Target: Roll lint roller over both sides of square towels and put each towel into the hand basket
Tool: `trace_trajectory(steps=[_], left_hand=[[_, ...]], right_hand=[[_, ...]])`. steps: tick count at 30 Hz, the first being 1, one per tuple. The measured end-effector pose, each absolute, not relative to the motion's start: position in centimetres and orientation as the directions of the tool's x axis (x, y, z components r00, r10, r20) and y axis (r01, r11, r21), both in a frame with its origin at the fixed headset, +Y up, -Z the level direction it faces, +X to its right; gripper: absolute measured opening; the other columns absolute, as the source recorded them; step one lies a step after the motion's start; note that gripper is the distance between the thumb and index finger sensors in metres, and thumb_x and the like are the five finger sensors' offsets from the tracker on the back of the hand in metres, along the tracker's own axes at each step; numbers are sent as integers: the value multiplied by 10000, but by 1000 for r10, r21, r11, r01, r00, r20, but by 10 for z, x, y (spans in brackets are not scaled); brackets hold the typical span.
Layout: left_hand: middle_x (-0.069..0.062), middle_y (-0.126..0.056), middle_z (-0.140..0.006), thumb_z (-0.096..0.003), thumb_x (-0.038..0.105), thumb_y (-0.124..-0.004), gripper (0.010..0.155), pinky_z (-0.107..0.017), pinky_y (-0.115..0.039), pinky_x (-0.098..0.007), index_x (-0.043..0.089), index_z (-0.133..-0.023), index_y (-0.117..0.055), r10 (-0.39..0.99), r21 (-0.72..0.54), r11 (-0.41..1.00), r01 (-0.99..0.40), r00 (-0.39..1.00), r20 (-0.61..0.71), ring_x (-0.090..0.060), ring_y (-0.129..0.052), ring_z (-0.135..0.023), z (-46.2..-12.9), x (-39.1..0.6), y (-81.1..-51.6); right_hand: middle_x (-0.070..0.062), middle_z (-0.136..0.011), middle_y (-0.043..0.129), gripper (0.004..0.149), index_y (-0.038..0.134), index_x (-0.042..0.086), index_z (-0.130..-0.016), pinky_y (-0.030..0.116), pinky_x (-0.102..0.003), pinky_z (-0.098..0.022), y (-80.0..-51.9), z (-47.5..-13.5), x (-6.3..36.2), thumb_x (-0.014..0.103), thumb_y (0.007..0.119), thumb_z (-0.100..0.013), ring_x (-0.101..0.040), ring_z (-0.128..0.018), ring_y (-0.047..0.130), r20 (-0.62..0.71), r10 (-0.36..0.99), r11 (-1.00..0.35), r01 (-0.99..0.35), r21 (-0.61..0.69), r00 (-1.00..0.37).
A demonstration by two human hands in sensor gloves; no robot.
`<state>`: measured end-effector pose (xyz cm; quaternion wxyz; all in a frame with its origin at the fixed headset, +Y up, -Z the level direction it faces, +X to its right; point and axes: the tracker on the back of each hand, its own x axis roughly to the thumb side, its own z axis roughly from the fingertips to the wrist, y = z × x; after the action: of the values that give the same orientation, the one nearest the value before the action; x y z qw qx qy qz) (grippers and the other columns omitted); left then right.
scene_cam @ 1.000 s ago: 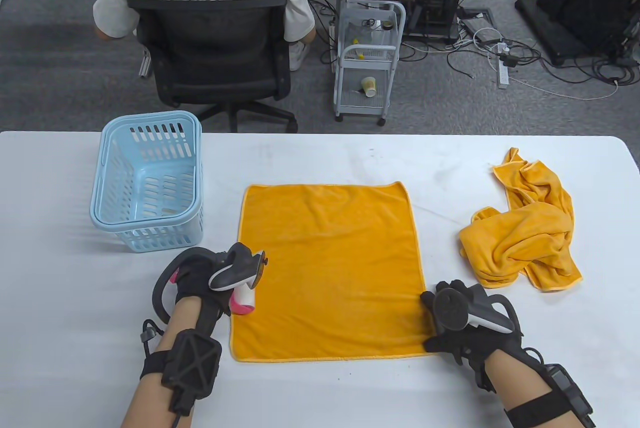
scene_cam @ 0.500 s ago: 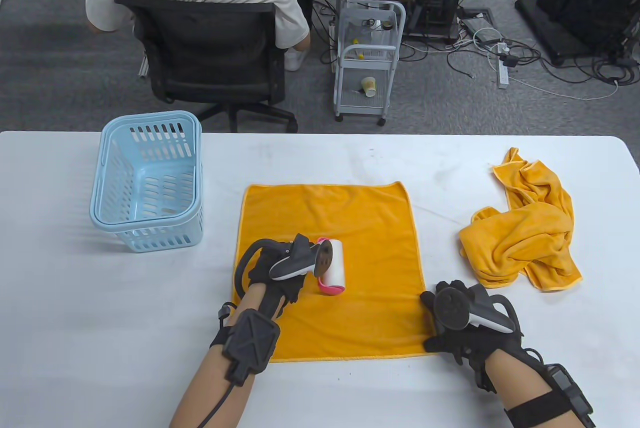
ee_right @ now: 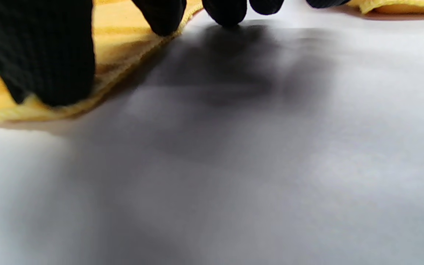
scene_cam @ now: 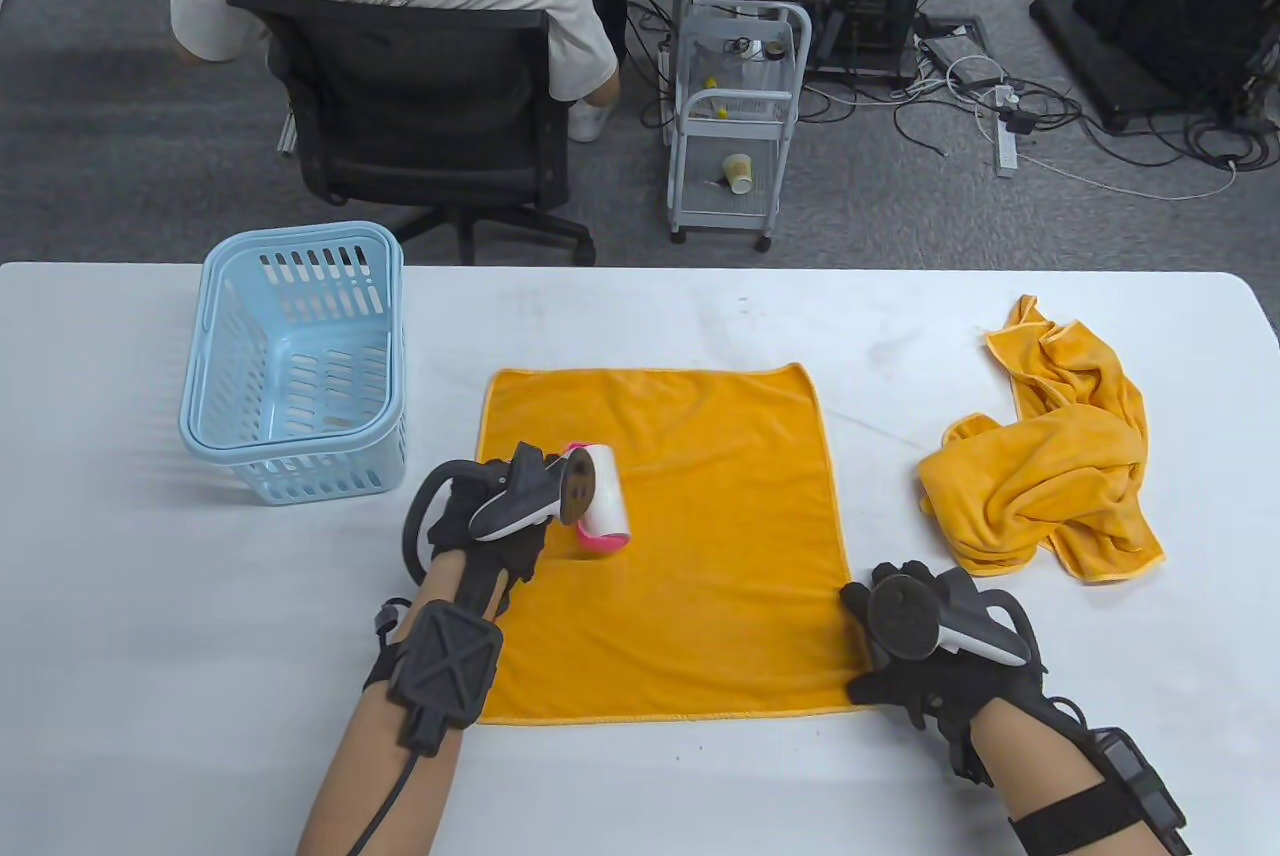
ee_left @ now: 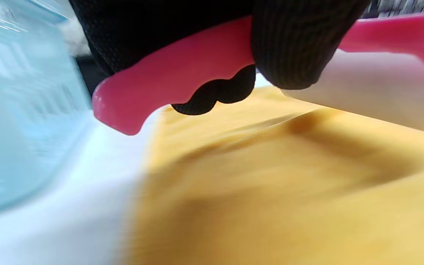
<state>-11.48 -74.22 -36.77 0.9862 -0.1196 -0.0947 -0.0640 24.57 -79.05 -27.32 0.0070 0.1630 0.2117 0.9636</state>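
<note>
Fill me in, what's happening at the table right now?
The left hand grips the pink-handled lint roller, its white roll on the flat orange towel near that towel's left side. The right hand presses the towel's near right corner to the table. A second towel lies crumpled to the right, and the blue basket on the left holds no towel yet.

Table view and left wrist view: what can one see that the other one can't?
Only the table view shows the right hand pressing the flat towel's corner, the crumpled towel, and a seated person beyond the table. Only the left wrist view shows gloved fingers curled round the lint roller's pink handle. Both show the lint roller on the flat towel, and the blue basket.
</note>
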Motion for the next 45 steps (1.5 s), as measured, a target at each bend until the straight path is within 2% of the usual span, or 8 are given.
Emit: trace_trajectory(steps=[6, 10, 19, 21, 25, 31, 37, 45], left_hand=[[63, -778, -1020, -489, 420, -770, 599, -701, -758, -525, 357, -1035, -531, -182, -187, 956, 225, 958, 222, -255, -930, -888, -380, -83, -762], [45, -818, -998, -480, 384, -794, 590, -692, -761, -550, 354, -1025, -571, -257, -213, 933, 290, 952, 168, -294, -953, -872, -383, -99, -760], [40, -825, -1020, -468, 369, -833, 592, -695, -764, -560, 370, -1019, -617, -674, -265, 700, 663, 736, 63, -311, -947, -910, -357, -154, -736], [52, -823, -1019, -468, 384, -837, 585, -696, -766, -552, 384, -1012, -622, -659, -271, 714, 646, 750, 50, -300, -944, -911, -350, -165, -731], [78, -829, -996, -462, 413, -843, 579, -688, -762, -548, 393, -999, -629, -389, -230, 886, 403, 915, 106, -268, -942, -891, -340, -159, -722], [80, -832, -987, -463, 429, -838, 588, -674, -774, -535, 382, -1006, -618, -61, -255, 957, 141, 953, 298, -264, -953, -866, -329, -88, -723], [86, -856, -966, -454, 432, -844, 579, -663, -793, -526, 385, -993, -637, -157, -236, 937, 256, 916, 369, -247, -979, -846, -323, -61, -748], [96, -877, -956, -433, 412, -870, 579, -673, -784, -534, 404, -974, -664, -378, -240, 866, 439, 888, 262, -256, -979, -856, -316, -125, -736]], right_hand=[[-231, -1158, 334, 954, 403, 214, -1138, 438, -732, -678, -791, -273, 246, 609, 873, -408, -536, -1040, 307, 310, 88, -909, 51, 414, -947], [-230, -1159, 326, 954, 400, 213, -1138, 434, -733, -678, -791, -273, 247, 606, 873, -409, -537, -1039, 303, 308, 97, -907, 44, 419, -947], [-232, -1158, 327, 953, 397, 215, -1138, 434, -733, -677, -791, -273, 247, 606, 871, -410, -537, -1039, 300, 309, 91, -906, 50, 419, -947], [-231, -1158, 327, 951, 396, 217, -1138, 434, -733, -677, -791, -273, 247, 607, 870, -411, -536, -1039, 301, 309, 90, -906, 51, 419, -947], [-234, -1158, 325, 952, 396, 213, -1138, 433, -732, -678, -791, -274, 247, 604, 870, -411, -538, -1038, 300, 310, 90, -906, 51, 420, -946], [-234, -1157, 322, 952, 393, 213, -1138, 433, -733, -677, -791, -274, 247, 604, 870, -412, -537, -1038, 298, 309, 95, -905, 47, 422, -946], [-234, -1157, 320, 952, 392, 216, -1138, 433, -733, -677, -791, -273, 247, 605, 869, -412, -539, -1037, 298, 308, 95, -905, 46, 423, -947], [-236, -1158, 325, 946, 395, 221, -1138, 431, -735, -676, -791, -273, 247, 603, 868, -413, -539, -1037, 298, 312, 89, -905, 54, 421, -946]])
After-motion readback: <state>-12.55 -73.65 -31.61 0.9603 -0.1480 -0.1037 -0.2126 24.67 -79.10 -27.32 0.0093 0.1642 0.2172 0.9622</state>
